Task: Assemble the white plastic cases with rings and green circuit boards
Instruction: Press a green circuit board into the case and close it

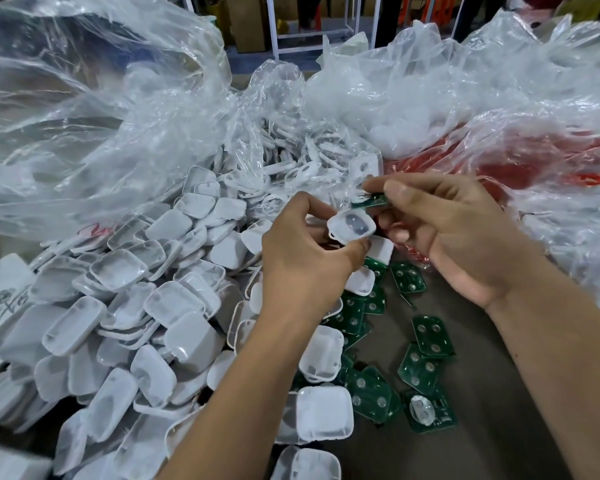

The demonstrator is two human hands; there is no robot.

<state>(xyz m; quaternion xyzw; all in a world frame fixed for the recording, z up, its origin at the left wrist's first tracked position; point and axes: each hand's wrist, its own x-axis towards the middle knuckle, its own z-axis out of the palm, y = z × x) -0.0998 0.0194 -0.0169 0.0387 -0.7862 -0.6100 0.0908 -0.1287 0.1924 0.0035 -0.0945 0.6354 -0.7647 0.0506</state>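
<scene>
Here the left hand pinches a small white rounded-square plastic case between thumb and fingers, above the brown bench. Just beside it, the right hand grips a green circuit board. More white cases lie heaped at left, loose green boards below the hands.

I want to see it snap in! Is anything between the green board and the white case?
Nothing visible. The right hand pinches the green board just above the white case that the left hand holds, open side up.
</scene>
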